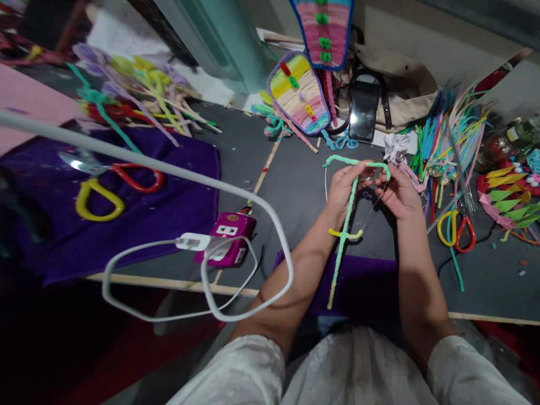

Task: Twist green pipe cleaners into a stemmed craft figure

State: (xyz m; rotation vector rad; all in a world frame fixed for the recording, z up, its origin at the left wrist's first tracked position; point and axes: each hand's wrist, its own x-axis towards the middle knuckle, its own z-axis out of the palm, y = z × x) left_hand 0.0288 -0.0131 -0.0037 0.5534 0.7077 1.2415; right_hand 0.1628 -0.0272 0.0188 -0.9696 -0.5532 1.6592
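My left hand pinches a light green twisted pipe-cleaner frame near where its long stem meets the top crosspiece. The stem hangs down over my left forearm and turns yellowish at its lower end. A short yellow pipe-cleaner piece crosses it lower down. My right hand has its fingers closed at the bent right end of the crosspiece. Thin wire or thread runs from the crosspiece's left end towards the yellow piece, and another fine strand slants below my right fingers. The exact fingertip grip is partly hidden.
Two striped pipe-cleaner panels, a phone and a bag lie behind. Loose pipe cleaners and red-yellow scissors are at right. At left are a purple cloth, more scissors, a power socket and a looping white cable.
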